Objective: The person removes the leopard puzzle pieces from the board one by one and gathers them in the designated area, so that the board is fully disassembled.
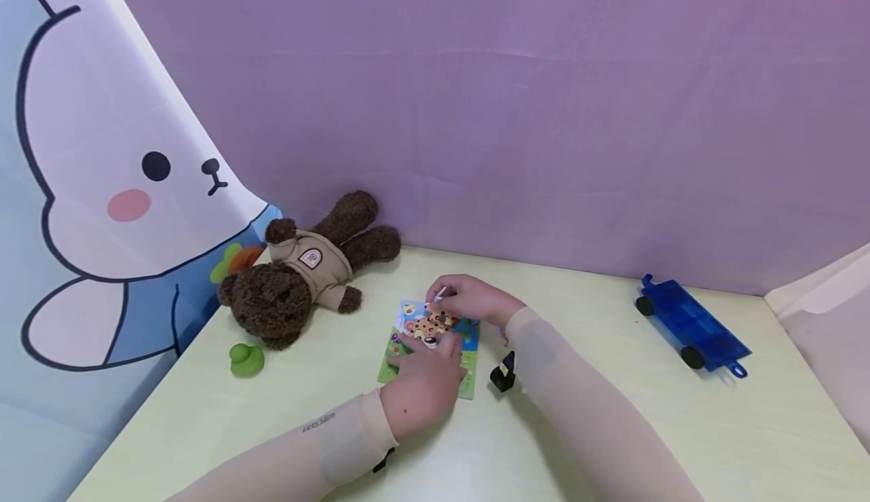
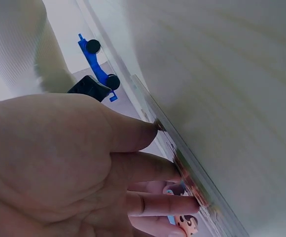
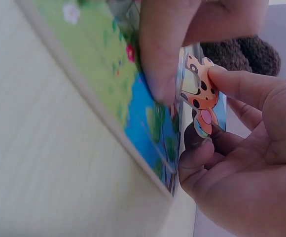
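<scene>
A picture puzzle board (image 1: 467, 387) with a green and blue scene and a spotted cartoon animal lies on the table. My left hand (image 1: 423, 383) rests on its lower part with fingers spread and fairly straight; in the left wrist view the fingertips (image 2: 168, 173) touch the board's face. At the board's top edge, my right hand (image 1: 477, 300) pinches a spotted orange puzzle piece (image 3: 204, 96) between thumb and fingers. That piece is tilted up beside the board in the right wrist view. Part of the board's picture is hidden under both hands.
A brown teddy bear (image 1: 272, 302) in a beige shirt lies to the left, with a green toy duck (image 1: 246, 360) in front of it. Far right stands a blue toy wagon (image 1: 696, 324). A purple cloth wall (image 1: 510, 147) rises behind the table.
</scene>
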A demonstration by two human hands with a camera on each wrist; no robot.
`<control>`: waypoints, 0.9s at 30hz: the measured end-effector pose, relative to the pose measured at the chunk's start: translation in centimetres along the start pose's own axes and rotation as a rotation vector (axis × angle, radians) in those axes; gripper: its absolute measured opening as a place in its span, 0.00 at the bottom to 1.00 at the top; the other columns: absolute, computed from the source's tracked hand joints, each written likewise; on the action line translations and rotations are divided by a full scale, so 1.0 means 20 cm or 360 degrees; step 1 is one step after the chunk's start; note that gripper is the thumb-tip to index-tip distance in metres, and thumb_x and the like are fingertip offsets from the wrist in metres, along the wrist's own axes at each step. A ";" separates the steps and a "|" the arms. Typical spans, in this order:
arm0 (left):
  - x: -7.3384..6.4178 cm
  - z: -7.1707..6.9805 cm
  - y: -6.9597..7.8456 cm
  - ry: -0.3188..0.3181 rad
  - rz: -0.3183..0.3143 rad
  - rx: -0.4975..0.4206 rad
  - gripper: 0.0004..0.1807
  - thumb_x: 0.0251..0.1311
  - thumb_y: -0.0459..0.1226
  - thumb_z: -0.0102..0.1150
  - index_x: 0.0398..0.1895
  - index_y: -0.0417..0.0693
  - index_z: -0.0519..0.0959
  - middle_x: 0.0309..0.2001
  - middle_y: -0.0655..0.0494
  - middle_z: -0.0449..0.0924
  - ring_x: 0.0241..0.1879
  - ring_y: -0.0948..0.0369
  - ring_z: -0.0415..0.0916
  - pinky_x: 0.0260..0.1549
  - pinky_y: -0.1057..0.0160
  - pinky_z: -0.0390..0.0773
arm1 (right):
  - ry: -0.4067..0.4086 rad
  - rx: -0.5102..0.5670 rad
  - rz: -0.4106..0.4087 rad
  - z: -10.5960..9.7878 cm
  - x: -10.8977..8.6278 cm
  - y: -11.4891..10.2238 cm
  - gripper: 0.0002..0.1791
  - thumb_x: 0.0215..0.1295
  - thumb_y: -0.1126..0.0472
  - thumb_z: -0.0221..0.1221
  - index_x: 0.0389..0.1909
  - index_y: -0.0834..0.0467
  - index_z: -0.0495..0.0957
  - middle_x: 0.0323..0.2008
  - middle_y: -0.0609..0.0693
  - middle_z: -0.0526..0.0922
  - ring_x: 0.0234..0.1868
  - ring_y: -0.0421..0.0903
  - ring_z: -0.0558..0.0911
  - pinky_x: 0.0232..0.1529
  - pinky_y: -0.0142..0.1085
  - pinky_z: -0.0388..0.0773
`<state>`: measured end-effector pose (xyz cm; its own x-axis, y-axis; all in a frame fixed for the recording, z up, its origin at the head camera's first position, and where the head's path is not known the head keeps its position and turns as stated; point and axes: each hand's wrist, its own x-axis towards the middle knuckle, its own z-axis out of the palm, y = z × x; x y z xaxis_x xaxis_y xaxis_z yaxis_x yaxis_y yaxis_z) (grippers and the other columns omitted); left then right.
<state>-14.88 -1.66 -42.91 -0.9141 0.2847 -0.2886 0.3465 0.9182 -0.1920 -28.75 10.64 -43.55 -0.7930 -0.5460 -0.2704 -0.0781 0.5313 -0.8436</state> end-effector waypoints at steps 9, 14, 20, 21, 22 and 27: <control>0.00 0.01 0.00 0.0024 0.0040 0.0138 0.34 0.82 0.54 0.48 0.86 0.63 0.59 0.81 0.53 0.58 0.66 0.23 0.74 0.45 0.33 0.90 | 0.0056 0.0020 -0.0024 -0.10 -0.04 0.03 0.08 0.78 0.56 0.63 0.52 0.51 0.84 0.46 0.49 0.85 0.43 0.45 0.81 0.45 0.35 0.82; 0.00 0.01 0.00 0.0074 0.0020 0.0082 0.33 0.83 0.56 0.46 0.86 0.61 0.60 0.78 0.53 0.62 0.65 0.23 0.75 0.44 0.33 0.91 | 0.0051 0.0015 -0.0033 -0.17 -0.09 0.04 0.08 0.78 0.56 0.63 0.52 0.52 0.83 0.44 0.49 0.85 0.40 0.46 0.80 0.45 0.40 0.82; -0.01 0.01 -0.01 0.0062 0.0068 0.0109 0.33 0.83 0.53 0.47 0.86 0.60 0.60 0.78 0.51 0.61 0.64 0.22 0.75 0.44 0.33 0.90 | 0.0036 0.0042 -0.0008 -0.25 -0.19 0.06 0.09 0.78 0.56 0.62 0.54 0.53 0.82 0.43 0.52 0.84 0.37 0.52 0.77 0.44 0.44 0.80; -0.01 0.00 -0.01 0.0057 0.0082 0.0120 0.32 0.83 0.52 0.47 0.86 0.60 0.60 0.78 0.50 0.61 0.64 0.22 0.75 0.44 0.32 0.90 | 0.0034 0.0041 -0.0005 -0.27 -0.21 0.07 0.10 0.79 0.57 0.62 0.54 0.54 0.82 0.43 0.52 0.84 0.37 0.53 0.76 0.44 0.45 0.80; -0.02 0.00 -0.01 0.0055 0.0094 0.0132 0.32 0.83 0.51 0.48 0.86 0.60 0.60 0.79 0.50 0.61 0.64 0.22 0.75 0.44 0.32 0.90 | 0.0037 0.0033 0.0003 -0.28 -0.23 0.09 0.10 0.79 0.56 0.62 0.54 0.54 0.82 0.42 0.52 0.84 0.37 0.53 0.77 0.44 0.45 0.80; -0.03 0.00 -0.02 0.0064 0.0158 0.0230 0.30 0.83 0.47 0.48 0.85 0.64 0.62 0.80 0.48 0.60 0.63 0.22 0.76 0.41 0.34 0.91 | 0.0042 -0.0022 0.0060 -0.37 -0.32 0.17 0.11 0.79 0.56 0.61 0.55 0.55 0.81 0.40 0.52 0.82 0.37 0.52 0.77 0.45 0.45 0.80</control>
<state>-14.52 -2.14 -42.69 -0.8806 0.3853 -0.2759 0.4595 0.8366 -0.2982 -28.38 20.66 -41.19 -0.8113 -0.5079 -0.2894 -0.0561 0.5604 -0.8263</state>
